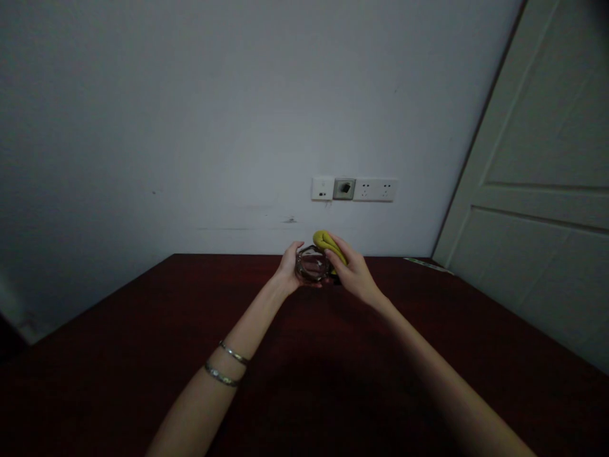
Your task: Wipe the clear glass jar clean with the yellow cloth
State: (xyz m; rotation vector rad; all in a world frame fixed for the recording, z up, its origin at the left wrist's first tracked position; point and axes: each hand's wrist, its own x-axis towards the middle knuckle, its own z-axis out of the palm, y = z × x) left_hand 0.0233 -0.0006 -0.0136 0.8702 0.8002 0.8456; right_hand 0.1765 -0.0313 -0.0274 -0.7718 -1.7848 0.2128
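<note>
My left hand (288,269) is closed around the left side of a see-through glass dish (313,264) with a dark, angular rim. The dish is held up above the dark red table (266,330), its open side tilted towards me. In my right hand (354,270) is a folded yellow-green cloth (323,240), pinched between thumb and fingers. The cloth lies against the upper right rim of the dish. Below the right fingers a small dark patch shows; I cannot make out what it is.
Behind the table stands a pale wall (238,127) with a row of sockets (374,190) and a switch plate (344,189). A panelled white door (537,254) borders the right side. A thin flat strip (428,264) lies at the table's back right edge.
</note>
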